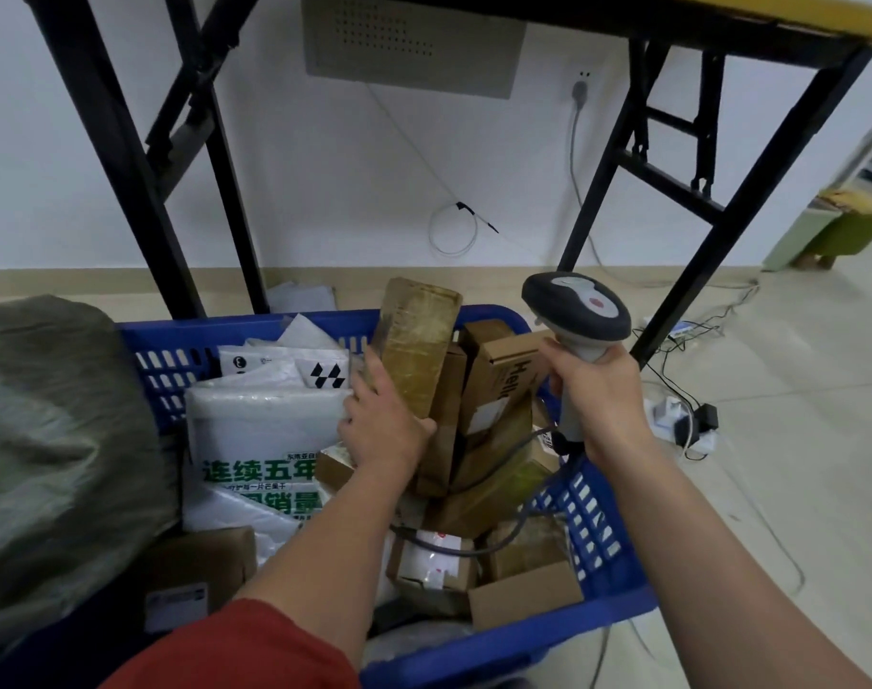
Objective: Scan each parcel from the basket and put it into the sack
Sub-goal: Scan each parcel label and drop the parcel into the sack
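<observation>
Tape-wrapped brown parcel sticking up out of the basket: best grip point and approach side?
Grip the tape-wrapped parcel at its lower half, across the narrow thickness, coming from the left as the left hand does. It stands on end, tilted, with boxes packed against its right side and the right hand busy with the scanner.

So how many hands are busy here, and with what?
2. The left hand grips a taped brown parcel above the blue basket; the right hand holds a scanner beside it.
</observation>
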